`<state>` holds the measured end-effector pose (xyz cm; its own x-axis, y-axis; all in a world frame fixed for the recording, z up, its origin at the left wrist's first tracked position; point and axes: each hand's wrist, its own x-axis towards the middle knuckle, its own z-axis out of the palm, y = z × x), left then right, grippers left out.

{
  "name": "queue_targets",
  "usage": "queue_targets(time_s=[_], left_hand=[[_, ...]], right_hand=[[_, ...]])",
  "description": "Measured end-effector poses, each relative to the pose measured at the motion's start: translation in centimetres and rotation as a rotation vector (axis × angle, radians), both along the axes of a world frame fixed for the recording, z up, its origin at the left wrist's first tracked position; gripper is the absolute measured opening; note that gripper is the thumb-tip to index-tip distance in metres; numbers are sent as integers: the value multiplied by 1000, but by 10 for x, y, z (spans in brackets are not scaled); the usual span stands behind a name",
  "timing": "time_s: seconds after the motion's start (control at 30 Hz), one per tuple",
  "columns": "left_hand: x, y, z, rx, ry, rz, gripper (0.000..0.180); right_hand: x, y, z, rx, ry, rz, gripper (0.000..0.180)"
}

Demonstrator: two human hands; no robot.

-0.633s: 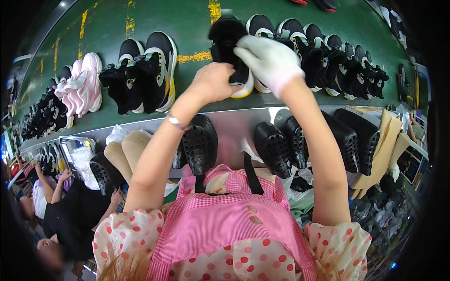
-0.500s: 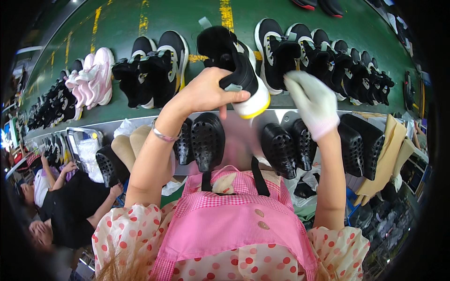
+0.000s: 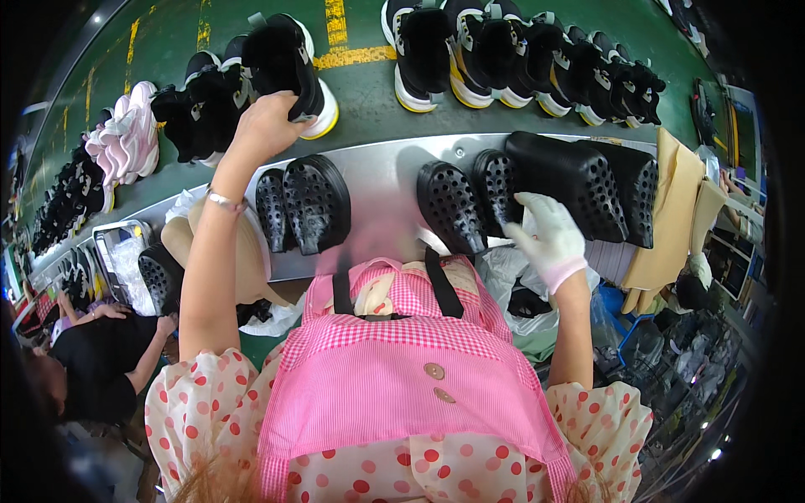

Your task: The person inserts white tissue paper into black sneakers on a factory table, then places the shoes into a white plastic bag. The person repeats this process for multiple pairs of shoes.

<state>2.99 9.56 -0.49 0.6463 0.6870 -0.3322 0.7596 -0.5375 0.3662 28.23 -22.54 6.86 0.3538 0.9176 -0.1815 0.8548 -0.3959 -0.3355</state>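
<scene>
My left hand [image 3: 267, 127] grips the heel end of a black sneaker [image 3: 323, 107] with a white and yellow sole, over the green surface at the upper left. Right beside it stand other black sneakers [image 3: 201, 109]. My right hand [image 3: 549, 239], in a white glove, has its fingers apart and holds nothing. It is next to a black shoe-shaped form [image 3: 496, 189] dotted with holes; whether the fingertips touch it I cannot tell. A second such form [image 3: 449, 210] stands to its left, and another pair [image 3: 314, 201] sits below my left hand.
A grey metal ledge [image 3: 381, 159] runs along the green surface [image 3: 360, 101]. Black sneakers [image 3: 486, 50] and pink sneakers [image 3: 126, 138] line the far side. Larger black blocks [image 3: 562, 172] and tan sheets [image 3: 662, 218] lie at right. At left, another person [image 3: 101, 360] sits.
My left hand has carried the sneaker left, beside the other black sneakers. My right hand has come down from the far row to the black forms, its fingers now spread.
</scene>
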Motion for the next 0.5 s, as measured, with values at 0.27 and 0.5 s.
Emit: queue_targets(time_s=[0.27, 0.5], left_hand=[[-20, -53, -39, 301, -242, 59, 51], [-4, -149, -5, 206, -567, 202, 43]], right_hand=[[4, -29, -42, -66, 8, 78, 58], [16, -41, -53, 22, -90, 156, 59]])
